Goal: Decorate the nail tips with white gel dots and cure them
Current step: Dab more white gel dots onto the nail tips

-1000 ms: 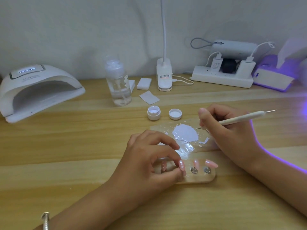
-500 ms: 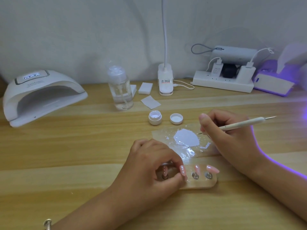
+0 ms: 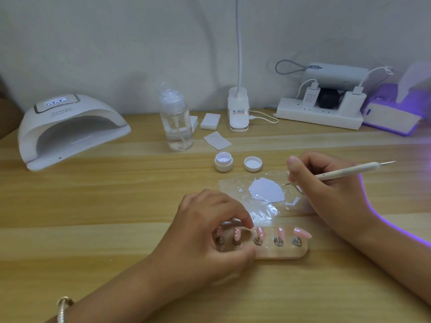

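Note:
Several pink nail tips (image 3: 302,233) stand on metal pegs along a wooden holder (image 3: 279,254) near the table's front. The left ones carry white dots. My left hand (image 3: 205,231) grips the holder's left end, thumb in front and fingers behind. My right hand (image 3: 326,194) holds a white dotting pen (image 3: 347,171), its fine point at the right edge of a white gel puddle (image 3: 265,190) on a clear plastic sheet (image 3: 233,183). An open gel jar (image 3: 223,161) and its lid (image 3: 253,163) sit just behind the sheet.
A white curing lamp (image 3: 70,131) stands at the back left, opening toward me. A clear pump bottle (image 3: 176,120), white pads (image 3: 211,121), a lamp base (image 3: 238,113), a power strip (image 3: 319,113) and a purple-lit device (image 3: 391,117) line the back.
My left hand's fingers have spread back along the holder, uncovering the two leftmost dotted tips. The pen's point stays at the gel puddle's edge. The view has tilted slightly.

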A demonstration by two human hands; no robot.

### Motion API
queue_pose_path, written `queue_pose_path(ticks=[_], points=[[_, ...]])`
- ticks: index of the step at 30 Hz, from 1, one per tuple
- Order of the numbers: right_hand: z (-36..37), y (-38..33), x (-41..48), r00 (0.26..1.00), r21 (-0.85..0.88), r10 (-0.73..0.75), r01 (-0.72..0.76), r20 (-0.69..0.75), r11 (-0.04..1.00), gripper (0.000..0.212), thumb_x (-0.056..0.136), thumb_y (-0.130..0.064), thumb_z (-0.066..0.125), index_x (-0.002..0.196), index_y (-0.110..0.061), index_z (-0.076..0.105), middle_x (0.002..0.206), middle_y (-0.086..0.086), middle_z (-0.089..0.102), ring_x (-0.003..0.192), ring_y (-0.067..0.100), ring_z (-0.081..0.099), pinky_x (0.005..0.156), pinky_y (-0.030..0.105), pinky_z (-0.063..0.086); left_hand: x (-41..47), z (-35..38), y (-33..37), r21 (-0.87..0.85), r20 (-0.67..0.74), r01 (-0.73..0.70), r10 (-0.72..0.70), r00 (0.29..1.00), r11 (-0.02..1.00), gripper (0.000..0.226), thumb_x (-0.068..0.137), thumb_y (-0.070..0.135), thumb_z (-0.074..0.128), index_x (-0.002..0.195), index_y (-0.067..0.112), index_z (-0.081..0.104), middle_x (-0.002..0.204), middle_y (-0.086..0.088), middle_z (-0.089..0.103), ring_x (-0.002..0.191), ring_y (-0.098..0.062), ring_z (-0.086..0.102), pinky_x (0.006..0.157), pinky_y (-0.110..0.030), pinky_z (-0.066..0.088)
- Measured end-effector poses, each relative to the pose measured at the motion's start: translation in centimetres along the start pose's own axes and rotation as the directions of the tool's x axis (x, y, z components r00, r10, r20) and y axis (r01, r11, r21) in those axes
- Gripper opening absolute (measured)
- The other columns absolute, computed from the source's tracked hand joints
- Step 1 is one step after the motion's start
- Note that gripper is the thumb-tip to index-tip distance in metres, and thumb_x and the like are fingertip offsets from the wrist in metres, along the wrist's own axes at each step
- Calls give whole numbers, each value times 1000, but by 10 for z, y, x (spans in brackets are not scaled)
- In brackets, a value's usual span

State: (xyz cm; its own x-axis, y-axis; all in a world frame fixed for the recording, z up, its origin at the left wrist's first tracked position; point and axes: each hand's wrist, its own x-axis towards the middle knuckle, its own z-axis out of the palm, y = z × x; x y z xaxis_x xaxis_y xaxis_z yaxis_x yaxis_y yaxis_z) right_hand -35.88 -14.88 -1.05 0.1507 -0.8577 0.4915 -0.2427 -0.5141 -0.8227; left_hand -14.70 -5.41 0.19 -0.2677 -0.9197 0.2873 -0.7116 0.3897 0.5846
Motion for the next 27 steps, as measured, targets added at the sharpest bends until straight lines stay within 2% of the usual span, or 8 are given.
queue_pose_path(ticks=[4,8,13,16,21,24,27], points=[[-1,2,1,1000,5,-12,12,4,1000,37,96,-20,63,61,-7,59,56,11,51,50,5,42,49,13,35,0,-5,-5,-49,20,53,-52,998,997,19,64,35,79,79,30,68,99,15,62,107,-10,57,101,-31,32],[0,2,0,1000,4,-10,10,0,1000,38,95,-22,62,61,-5,59,56,13,52,52,6,43,49,14,36,-1,-3,-7,-53,34,68,-67,997,996,12,64,30,76,74,28,69,99,15,61,109,-11,56,102,-26,28],[0,0,0,1000,24,-3,3,3,1000,39,91,-30,61,61,-5,59,55,12,51,50,5,42,49,11,36,-3,-2,-7,-24,-3,45,-45,999,999,8,64,36,66,69,32,62,92,14,61,102,-10,57,97,-23,29],[1,0,1,1000,15,-8,8,2,1000,38,93,-26,62,60,-7,58,54,11,50,49,5,41,49,13,35,-3,-1,-8,-31,-20,43,-44,999,999,8,68,38,62,71,31,64,90,14,61,98,-10,58,95,-23,31],[0,1,1,1000,5,-4,4,5,1000,39,94,-21,63,59,-6,56,55,12,50,52,7,41,50,20,35,-2,-2,-8,-39,-28,54,-55,998,998,3,69,29,70,71,30,67,88,15,62,98,-11,58,95,-23,30],[1,1,1,1000,10,-8,8,-4,1000,38,95,-16,63,59,-7,57,54,9,50,50,4,41,50,16,35,-1,-3,-5,-40,-14,61,-62,998,997,3,69,29,70,71,31,70,86,16,62,98,-10,58,95,-24,30],[1,0,2,1000,8,-8,8,3,1000,38,95,-16,63,59,-4,56,54,11,49,51,6,41,50,17,35,1,-6,-4,-16,7,58,-58,998,998,2,68,31,71,70,31,72,86,16,62,99,-9,57,96,-23,29]])
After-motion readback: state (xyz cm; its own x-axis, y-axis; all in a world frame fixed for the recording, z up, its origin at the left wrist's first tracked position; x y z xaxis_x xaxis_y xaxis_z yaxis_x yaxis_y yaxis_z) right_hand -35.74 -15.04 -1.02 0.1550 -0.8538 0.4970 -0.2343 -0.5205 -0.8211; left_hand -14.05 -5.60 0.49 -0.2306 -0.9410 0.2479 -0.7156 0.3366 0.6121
